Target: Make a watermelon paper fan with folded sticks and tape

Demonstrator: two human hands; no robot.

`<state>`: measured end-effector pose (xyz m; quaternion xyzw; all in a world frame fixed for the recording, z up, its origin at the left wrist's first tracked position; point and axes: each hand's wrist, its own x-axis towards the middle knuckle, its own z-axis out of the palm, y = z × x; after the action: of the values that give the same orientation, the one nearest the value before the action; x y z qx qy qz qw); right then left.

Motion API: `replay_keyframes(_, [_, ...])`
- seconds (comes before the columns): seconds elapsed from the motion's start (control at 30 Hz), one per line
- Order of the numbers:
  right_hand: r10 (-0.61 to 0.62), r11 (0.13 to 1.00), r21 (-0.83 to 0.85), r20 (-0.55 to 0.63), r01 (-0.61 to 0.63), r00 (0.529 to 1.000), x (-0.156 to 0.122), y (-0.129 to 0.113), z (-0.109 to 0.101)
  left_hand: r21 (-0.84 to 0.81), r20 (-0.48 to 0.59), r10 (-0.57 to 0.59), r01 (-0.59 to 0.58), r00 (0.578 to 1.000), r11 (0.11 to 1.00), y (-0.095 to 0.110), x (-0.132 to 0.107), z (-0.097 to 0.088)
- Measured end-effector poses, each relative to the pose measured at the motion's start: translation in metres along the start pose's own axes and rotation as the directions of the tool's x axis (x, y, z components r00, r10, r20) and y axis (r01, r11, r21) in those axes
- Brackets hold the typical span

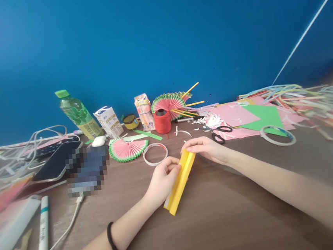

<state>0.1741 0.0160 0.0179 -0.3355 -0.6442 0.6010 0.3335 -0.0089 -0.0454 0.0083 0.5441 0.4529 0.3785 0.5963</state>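
In the head view, the yellow paper (pixel 181 184), pleated lengthwise into a narrow strip, slants across the frame just below and right of centre, over the table (pixel 241 224). The left hand (pixel 160 182) pinches its left edge about midway, thumb on top; the right hand (pixel 205 148) grips its upper end. The hands are near each other, joined only by the strip. The step in hand looks like creasing or lining up the pleats; a neat crease calls for the layers held even and pressed along their full length. As for containers, at the upper left the bottle (pixel 78 113) leans with its green cap on, and how full it is I cannot tell. Right of it stands the white carton (pixel 109 122), and near the top middle the pink carton (pixel 144 113); what either holds is hidden. The small white case (pixel 99 141) looks closed, its contents unseen.
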Motion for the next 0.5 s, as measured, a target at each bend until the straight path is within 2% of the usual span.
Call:
replay_keyframes(0.23, [-0.043,0.997,-0.066,-0.087,0.037,0.995,0.0012,0.0018,-0.0018,-0.029,-0.017,-0.029,0.029,0.999,0.999,-0.0002,0.001,0.0008])
replay_keyframes(0.4, [-0.104,0.973,-0.218,-0.105,0.079,0.989,-0.0011,-0.0024,-0.001,-0.035,-0.042,-0.044,0.043,0.998,0.998,0.0001,0.0014,0.0008])
replay_keyframes(0.5, [-0.172,0.925,-0.358,-0.089,0.129,0.981,-0.0029,-0.0067,0.0007,-0.016,-0.059,-0.051,0.05,0.997,0.999,0.0019,0.0007,0.0009])
